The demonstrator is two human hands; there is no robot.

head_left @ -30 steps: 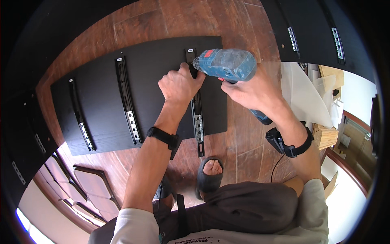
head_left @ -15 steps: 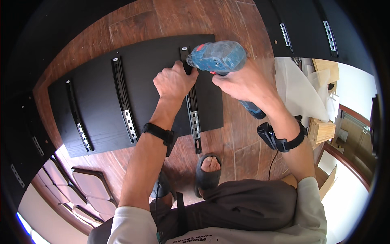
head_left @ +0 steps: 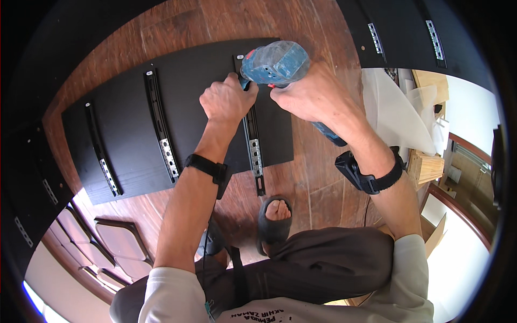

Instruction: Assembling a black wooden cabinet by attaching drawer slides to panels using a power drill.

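A blue cordless drill (head_left: 277, 63) is gripped in my right hand (head_left: 307, 94), its body tilted over the far end of the rightmost drawer slide (head_left: 254, 153). My left hand (head_left: 226, 102) is closed beside the drill's nose, over that same slide. Whatever its fingers pinch is hidden, and so is the drill's tip. The slide lies on a black panel (head_left: 202, 134), its near end sticking out past the panel's edge. Two more slides, a middle one (head_left: 161, 124) and a left one (head_left: 99, 148), lie on the panel roughly alongside it.
Black boards with metal rails stand at the upper right (head_left: 401, 32) and far left (head_left: 32, 183). White sheeting (head_left: 393, 113) and a wooden block (head_left: 426, 167) lie right. Cushioned panels (head_left: 121, 239) rest lower left. My sandalled foot (head_left: 276, 220) is near the slide's end.
The drill and my right hand have shifted slightly left and farther away, bringing the drill's nose closer to my left hand. The whole view has also moved a little.
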